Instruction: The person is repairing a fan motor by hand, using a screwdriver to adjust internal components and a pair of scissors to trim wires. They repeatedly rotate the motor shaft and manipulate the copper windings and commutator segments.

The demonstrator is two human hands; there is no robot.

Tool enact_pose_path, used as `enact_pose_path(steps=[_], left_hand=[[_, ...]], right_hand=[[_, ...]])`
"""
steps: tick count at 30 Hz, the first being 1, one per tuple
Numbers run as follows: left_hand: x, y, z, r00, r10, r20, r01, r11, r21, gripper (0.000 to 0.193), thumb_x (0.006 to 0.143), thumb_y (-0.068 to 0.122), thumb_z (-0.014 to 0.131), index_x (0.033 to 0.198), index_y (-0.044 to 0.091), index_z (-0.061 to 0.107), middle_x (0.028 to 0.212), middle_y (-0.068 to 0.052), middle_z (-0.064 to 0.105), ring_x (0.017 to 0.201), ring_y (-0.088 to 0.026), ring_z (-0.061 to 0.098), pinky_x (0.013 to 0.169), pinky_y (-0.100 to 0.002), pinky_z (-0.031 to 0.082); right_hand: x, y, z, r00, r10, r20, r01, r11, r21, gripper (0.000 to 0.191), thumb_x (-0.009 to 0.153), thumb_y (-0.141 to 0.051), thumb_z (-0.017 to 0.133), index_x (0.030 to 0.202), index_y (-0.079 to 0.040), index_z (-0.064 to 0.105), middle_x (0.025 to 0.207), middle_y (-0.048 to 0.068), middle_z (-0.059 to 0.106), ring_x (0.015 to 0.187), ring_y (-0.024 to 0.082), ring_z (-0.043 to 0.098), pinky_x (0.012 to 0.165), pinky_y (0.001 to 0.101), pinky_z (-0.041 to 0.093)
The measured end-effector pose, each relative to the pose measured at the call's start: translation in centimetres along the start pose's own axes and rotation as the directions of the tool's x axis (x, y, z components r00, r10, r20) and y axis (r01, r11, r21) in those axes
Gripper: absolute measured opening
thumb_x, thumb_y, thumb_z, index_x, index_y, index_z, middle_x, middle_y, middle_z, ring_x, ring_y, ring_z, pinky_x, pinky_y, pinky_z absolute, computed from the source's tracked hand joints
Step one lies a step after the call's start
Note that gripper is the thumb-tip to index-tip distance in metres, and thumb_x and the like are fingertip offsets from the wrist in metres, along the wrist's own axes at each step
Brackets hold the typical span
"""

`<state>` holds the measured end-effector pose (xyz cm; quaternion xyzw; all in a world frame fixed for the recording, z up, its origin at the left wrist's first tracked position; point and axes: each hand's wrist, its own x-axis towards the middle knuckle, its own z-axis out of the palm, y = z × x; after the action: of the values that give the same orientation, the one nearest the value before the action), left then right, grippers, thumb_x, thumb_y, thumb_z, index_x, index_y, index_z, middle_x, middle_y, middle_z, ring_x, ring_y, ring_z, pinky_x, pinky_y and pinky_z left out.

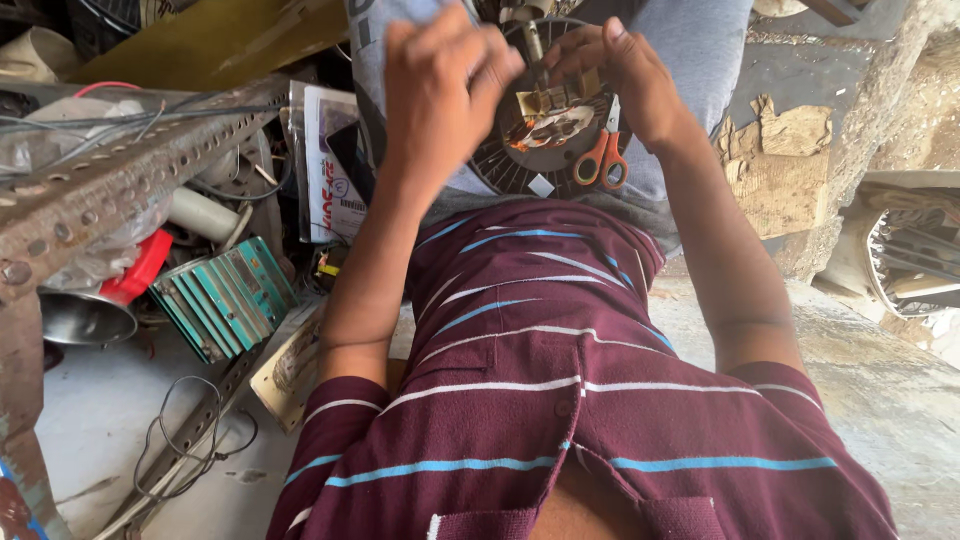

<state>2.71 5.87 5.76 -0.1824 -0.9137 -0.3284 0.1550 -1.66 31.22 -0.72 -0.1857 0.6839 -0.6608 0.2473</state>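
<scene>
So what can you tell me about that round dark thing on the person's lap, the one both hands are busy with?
The round motor part is a dark disc with fine radial ribs round its rim, lying flat on the person's grey-clad lap. At its middle sit copper-coloured windings and a brassy metal piece. Orange-handled scissors rest on its right side, and a small white scrap lies near its lower edge. The left hand covers its upper left; the right hand reaches in from the upper right, fingertips meeting over the middle.

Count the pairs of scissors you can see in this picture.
1. The scissors, orange-handled, lie on the dark round part in the person's lap, beside the right hand. Clutter at left may hide others.
</scene>
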Motion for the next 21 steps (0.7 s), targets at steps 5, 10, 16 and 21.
enact_pose_path(steps=[5, 10, 16, 21], left_hand=[[-2.9, 5.0, 0.0, 0.918, 0.122, 0.377, -0.069, 0.986, -0.152, 0.008, 0.081, 0.019, 0.077, 0.085, 0.012, 0.077, 0.079, -0.005, 0.064, 0.078, -0.022, 0.065, 0.079, -0.043, 0.04], [-3.8, 5.9, -0.2, 0.882, 0.146, 0.447, -0.17, 0.985, 0.014, 0.01, 0.086, 0.009, 0.068, 0.082, 0.013, 0.076, 0.089, -0.004, 0.066, 0.091, -0.021, 0.065, 0.083, -0.039, 0.042], [-1.8, 4.6, -1.1, 0.936, 0.216, 0.278, -0.252, 0.963, 0.1, 0.012, 0.095, 0.01, 0.069, 0.084, 0.01, 0.074, 0.092, -0.004, 0.063, 0.093, -0.021, 0.06, 0.088, -0.041, 0.042], [5.2, 1.6, 4.1, 0.946, 0.249, 0.208, -0.286, 0.943, 0.171, 0.006, 0.088, 0.013, 0.074, 0.085, 0.008, 0.072, 0.083, -0.009, 0.066, 0.082, -0.025, 0.066, 0.076, -0.041, 0.049]], right_hand=[[-0.6, -0.4, 1.0, 0.994, -0.104, -0.018, 0.106, 0.975, 0.196, 0.068, 0.116, -0.055, 0.036, 0.107, 0.002, 0.072, 0.119, 0.012, 0.069, 0.113, 0.024, 0.064, 0.104, 0.0373, 0.049], [-5.1, -1.5, 5.2, 0.769, -0.632, -0.097, 0.319, 0.512, -0.798, 0.027, 0.091, -0.016, 0.075, 0.115, -0.003, 0.079, 0.105, 0.012, 0.065, 0.091, 0.028, 0.059, 0.081, 0.0388, 0.046], [-6.5, 0.6, 7.2, 0.829, -0.456, -0.324, 0.135, 0.725, -0.675, 0.023, 0.082, -0.007, 0.089, 0.102, -0.005, 0.078, 0.099, 0.01, 0.061, 0.087, 0.024, 0.06, 0.073, 0.0353, 0.047], [-4.9, 2.7, 7.5, 0.776, -0.149, -0.612, 0.086, 0.988, -0.132, 0.007, 0.092, -0.002, 0.084, 0.092, -0.001, 0.077, 0.088, 0.003, 0.064, 0.08, 0.011, 0.059, 0.072, 0.0289, 0.046]])
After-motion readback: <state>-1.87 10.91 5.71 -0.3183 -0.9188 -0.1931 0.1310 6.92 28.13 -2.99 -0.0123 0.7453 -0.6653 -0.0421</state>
